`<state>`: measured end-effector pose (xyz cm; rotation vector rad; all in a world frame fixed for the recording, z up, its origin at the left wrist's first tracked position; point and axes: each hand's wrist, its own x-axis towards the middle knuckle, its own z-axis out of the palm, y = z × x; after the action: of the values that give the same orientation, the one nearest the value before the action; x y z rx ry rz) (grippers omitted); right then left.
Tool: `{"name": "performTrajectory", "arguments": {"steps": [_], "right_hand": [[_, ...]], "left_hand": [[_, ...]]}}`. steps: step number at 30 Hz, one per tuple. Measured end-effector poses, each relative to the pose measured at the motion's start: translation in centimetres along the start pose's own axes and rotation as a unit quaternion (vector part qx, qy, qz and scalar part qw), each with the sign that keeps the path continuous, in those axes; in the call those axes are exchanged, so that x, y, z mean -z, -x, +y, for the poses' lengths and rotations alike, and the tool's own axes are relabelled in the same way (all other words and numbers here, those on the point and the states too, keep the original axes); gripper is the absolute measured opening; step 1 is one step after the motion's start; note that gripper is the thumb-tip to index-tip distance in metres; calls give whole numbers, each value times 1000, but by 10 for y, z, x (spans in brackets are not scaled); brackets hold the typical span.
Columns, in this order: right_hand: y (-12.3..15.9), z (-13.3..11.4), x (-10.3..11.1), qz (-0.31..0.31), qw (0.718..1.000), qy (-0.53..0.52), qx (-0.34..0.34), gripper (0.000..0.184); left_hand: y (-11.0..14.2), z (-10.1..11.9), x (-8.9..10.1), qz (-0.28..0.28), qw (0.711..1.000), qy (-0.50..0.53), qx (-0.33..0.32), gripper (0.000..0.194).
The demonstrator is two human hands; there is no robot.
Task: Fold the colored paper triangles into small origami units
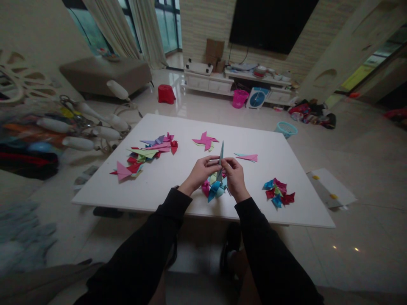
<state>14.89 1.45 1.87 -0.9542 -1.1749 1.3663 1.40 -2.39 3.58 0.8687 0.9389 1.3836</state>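
Grip on both sides: seen from the head, the left hand [203, 169] and the right hand [234, 174] pinch one thin, folded grey-green paper [221, 151] with their fingers. It is right between them, so neither hand is nearer. Its long way points away from the body, with the sharp tip out past the fingers. Its other end is by a heap of bright folded papers [216, 191] on the table [178, 129]; I can't tell if they touch.
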Motion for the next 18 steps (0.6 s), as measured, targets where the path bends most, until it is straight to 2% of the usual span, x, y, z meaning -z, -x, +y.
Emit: {"name": "performTrajectory", "arguments": {"steps": [4,10,18], "right_hand": [[-1,-3,1,8,1000,-6,1,37],[6,-5,2,0,1000,25,14,36],[10,-7,0,-12,996,86,20,37]], "left_hand": [[-1,1,-3,-15,1000,17,7,52],[3,-3,-6,-4,1000,-3,7,35],[1,-6,-4,-17,995,-84,-58,28]]}}
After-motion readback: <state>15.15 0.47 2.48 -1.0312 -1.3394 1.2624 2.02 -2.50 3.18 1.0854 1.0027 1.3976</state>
